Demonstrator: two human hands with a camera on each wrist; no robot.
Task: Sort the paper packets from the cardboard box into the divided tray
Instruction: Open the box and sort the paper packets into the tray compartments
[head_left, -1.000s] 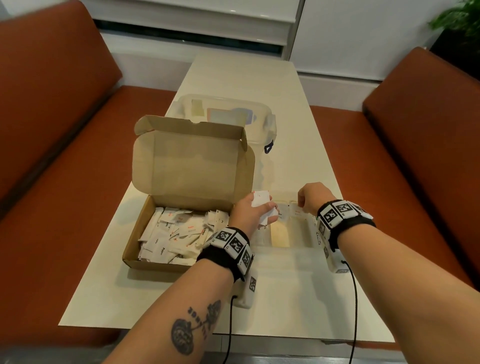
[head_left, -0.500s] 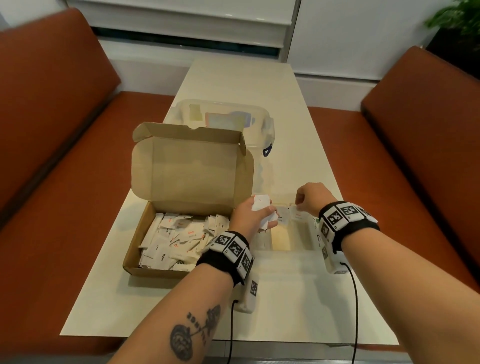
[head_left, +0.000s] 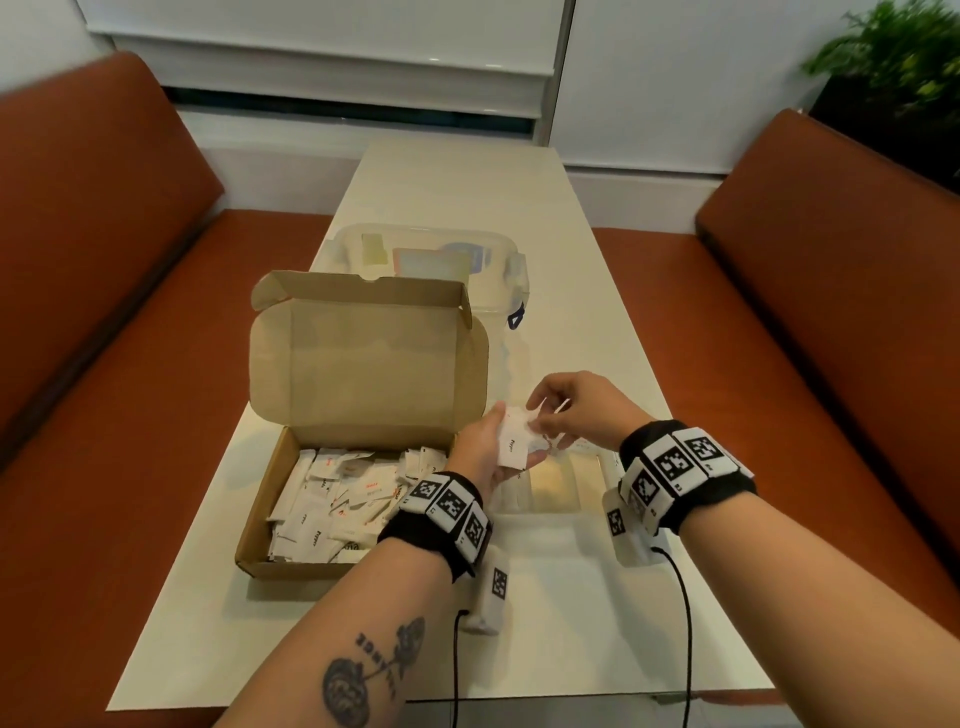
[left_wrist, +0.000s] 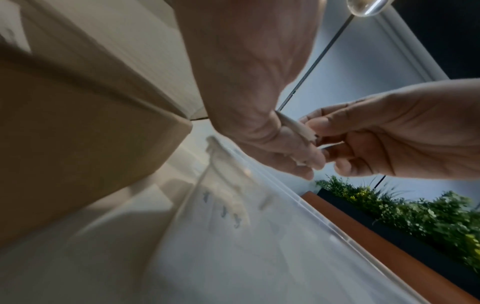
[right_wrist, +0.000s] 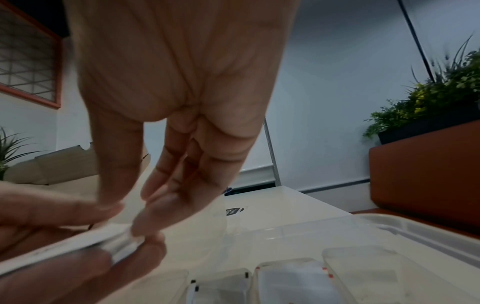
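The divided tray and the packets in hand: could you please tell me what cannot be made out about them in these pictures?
- Divided tray: in the head view both hands cover its far part, so the compartment contents there are hidden.
- Packets in the left hand: their count is unclear; edge-on and blurred in both wrist views.
- Right hand: its grip on a packet is motion-blurred in the right wrist view.
- Cardboard box: most packet print is too small.

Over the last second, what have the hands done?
The right hand left the clear divided tray, rose toward the left hand and now pinches a packet from its stack of white paper packets. The left hand keeps gripping the stack; the open brown cardboard box hasn't moved.
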